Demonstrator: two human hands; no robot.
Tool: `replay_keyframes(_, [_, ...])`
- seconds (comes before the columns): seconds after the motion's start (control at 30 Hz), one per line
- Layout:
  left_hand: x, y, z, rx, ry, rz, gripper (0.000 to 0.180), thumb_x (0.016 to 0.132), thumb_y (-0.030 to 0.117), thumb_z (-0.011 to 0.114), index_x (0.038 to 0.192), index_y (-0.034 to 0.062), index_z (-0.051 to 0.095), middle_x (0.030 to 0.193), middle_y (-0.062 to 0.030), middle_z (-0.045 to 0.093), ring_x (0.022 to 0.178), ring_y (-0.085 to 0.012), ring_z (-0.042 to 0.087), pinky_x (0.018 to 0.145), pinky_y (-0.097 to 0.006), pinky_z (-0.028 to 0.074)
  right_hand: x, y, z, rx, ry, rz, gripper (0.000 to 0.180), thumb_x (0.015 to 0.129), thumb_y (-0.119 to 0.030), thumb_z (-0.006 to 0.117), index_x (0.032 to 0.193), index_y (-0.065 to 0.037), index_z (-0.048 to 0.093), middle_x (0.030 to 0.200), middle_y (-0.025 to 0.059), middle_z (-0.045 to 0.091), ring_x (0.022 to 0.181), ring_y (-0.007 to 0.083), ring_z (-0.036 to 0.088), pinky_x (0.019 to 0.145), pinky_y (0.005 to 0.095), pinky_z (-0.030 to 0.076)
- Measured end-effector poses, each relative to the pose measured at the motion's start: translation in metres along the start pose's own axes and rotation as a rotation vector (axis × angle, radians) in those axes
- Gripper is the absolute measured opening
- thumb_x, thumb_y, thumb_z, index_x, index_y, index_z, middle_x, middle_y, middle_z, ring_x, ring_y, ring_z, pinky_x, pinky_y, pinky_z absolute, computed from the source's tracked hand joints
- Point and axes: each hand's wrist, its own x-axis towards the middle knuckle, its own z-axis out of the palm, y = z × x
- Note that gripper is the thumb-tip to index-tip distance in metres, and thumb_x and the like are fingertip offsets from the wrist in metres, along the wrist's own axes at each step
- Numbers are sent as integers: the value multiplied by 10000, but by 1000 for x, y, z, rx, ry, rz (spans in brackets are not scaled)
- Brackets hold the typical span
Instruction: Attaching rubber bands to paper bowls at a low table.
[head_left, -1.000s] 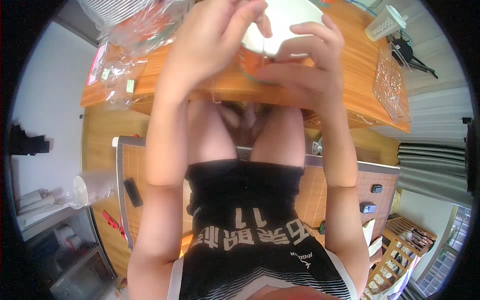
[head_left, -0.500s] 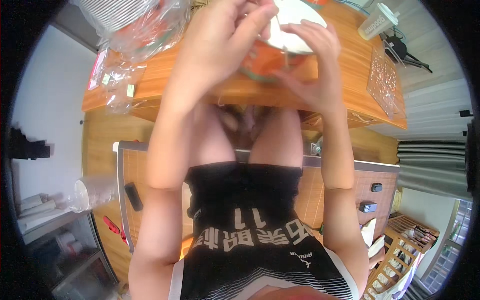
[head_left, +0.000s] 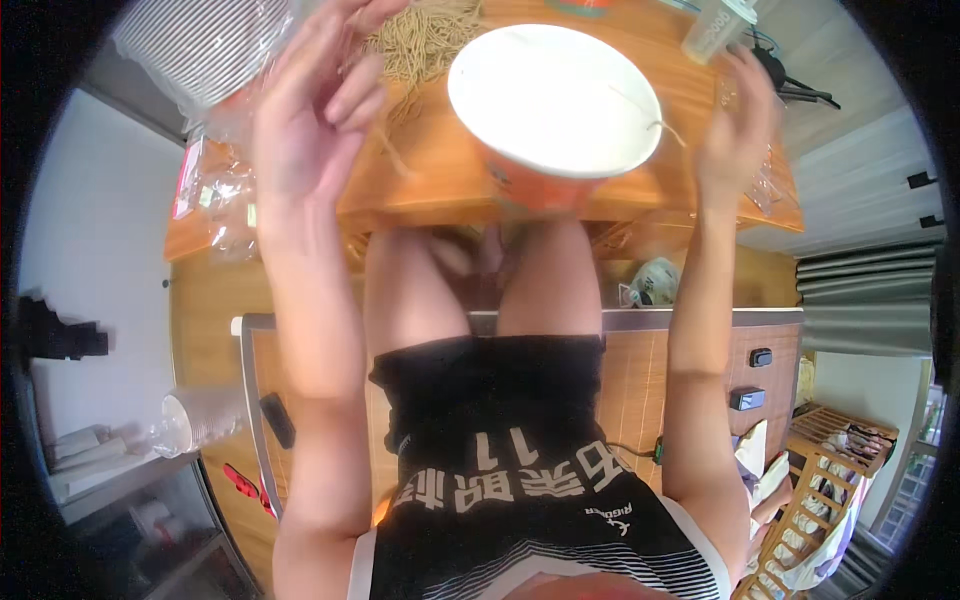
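Observation:
A paper bucket, orange outside and white inside, stands near the table's front edge with its mouth up. A thin tan cord crosses its rim on the right side. Left of the bucket, my left hand is raised, some fingers stretched and others loosely bent; I see nothing held in it. Beyond the bucket's right side, my right hand is blurred, its fingers extended and apart from the bucket. A heap of tan cords lies between my left hand and the bucket, one blurred strand trailing toward the front edge.
Nested white-rimmed buckets in clear plastic lie at the far left. A lidded cup stands at the far right, near a black object with thin legs. Crumpled clear wrap rests at the table's left edge.
Both hands have moved apart from the bucket, the left to the left and the right to the right. The bucket's mouth is now in full view, with cord at its right rim.

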Motion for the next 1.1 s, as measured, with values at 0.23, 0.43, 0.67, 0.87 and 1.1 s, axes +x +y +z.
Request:
replay_keyframes(0.23, [-5, -17, 14, -43, 197, 18, 272, 1033, 227, 513, 1218, 43, 588, 1155, -84, 651, 493, -37, 328, 426, -177, 266, -40, -151, 9, -60, -415, -257, 398, 759, -154, 671, 1152, -189, 717, 1009, -13, 693, 973, 190, 641, 1086, 489, 380])
replay_keyframes(0.43, [-52, -38, -67, -313, 155, -1, 304, 1049, 244, 457, 1238, 67, 617, 1220, -97, 686, 465, -58, 288, 437, -208, 241, -41, -80, 21, 29, -517, -292, 231, 644, -175, 648, 862, -142, 718, 786, 2, 612, 834, 212, 612, 1042, 477, 370])
replay_keyframes(0.67, [-123, -84, -43, -498, 305, 11, 461, 1023, 362, 485, 1302, 3, 561, 1295, -211, 629, 677, -163, 500, 631, -299, 434, -15, -7, 19, 220, -511, -183, 263, 747, -160, 471, 907, -24, 629, 1177, 175, 650, 1197, 351, 580, 1141, 511, 293])
replay_keyframes(0.87, [-123, -91, -1, -477, 322, 122, 759, 1029, 561, 347, 1571, 40, 247, 1625, -165, 273, 1462, -367, 287, 1145, -500, 310, -116, -135, 12, 704, -47, 312, 413, 808, -156, 740, 1140, 23, 572, 1169, 194, 633, 1009, 309, 618, 957, 386, 476])
replay_keyframes(1.1, [-112, -95, 22, -717, 327, 194, 792, 1027, 597, 311, 1607, 80, 157, 1681, -98, 156, 1552, -359, 50, 1226, -542, 156, -139, -191, 43, 460, -587, 724, 473, 741, -138, 839, 1184, -69, 688, 1065, 69, 665, 812, 180, 613, 711, 294, 516])
